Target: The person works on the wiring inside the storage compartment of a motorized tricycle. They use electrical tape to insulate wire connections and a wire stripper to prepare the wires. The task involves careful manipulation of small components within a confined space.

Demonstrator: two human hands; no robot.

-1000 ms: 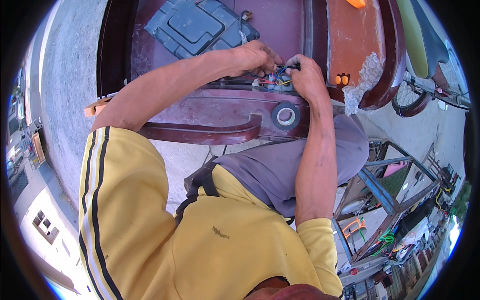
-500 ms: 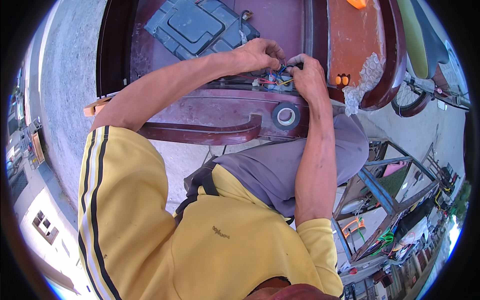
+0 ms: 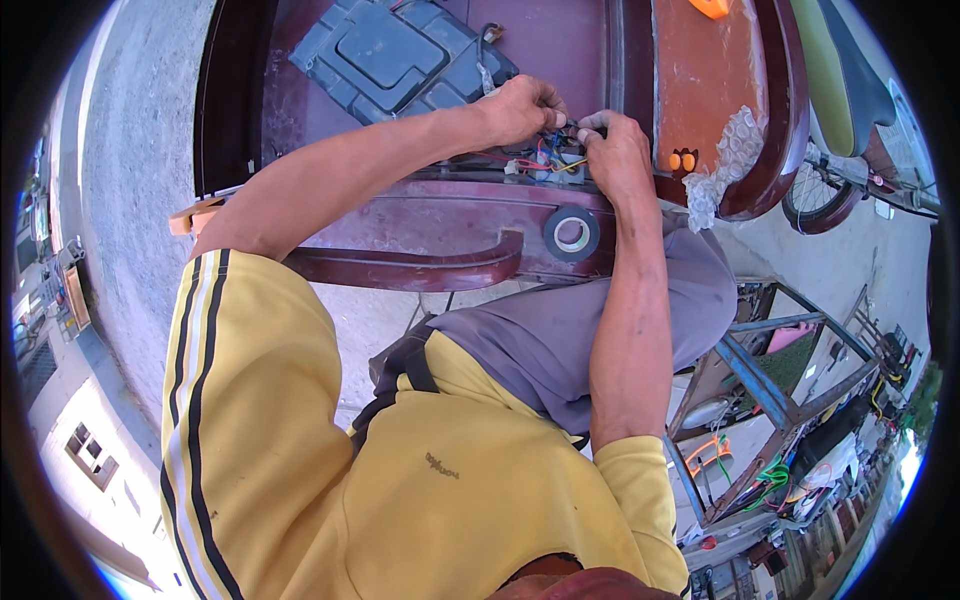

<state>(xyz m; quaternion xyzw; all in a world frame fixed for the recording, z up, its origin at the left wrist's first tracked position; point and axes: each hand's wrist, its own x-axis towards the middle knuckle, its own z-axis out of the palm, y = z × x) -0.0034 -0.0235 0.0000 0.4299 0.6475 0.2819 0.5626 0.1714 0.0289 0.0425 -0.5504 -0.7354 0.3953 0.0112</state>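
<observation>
left hand (image 3: 525, 108): thumb and fingers pinching the upper ends of coloured wires (image 3: 547, 158)
right hand (image 3: 615, 145): fingertips gripping the same wires, just beside
wire bundle: below the fingertips, along the maroon panel (image 3: 450, 225)
black tape roll (image 3: 591, 238): flat on that panel
black plastic case (image 3: 390, 55): beyond the left forearm

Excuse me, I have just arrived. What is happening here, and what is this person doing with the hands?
A person in a yellow shirt is handling thin wires at the edge of a dark red vehicle body. The left hand and the right hand pinch among them, fingertips close together; exactly which strand each holds is too small to tell. A roll of black tape lies nearer the person, and a dark grey plastic box lies beyond the left forearm.
</observation>
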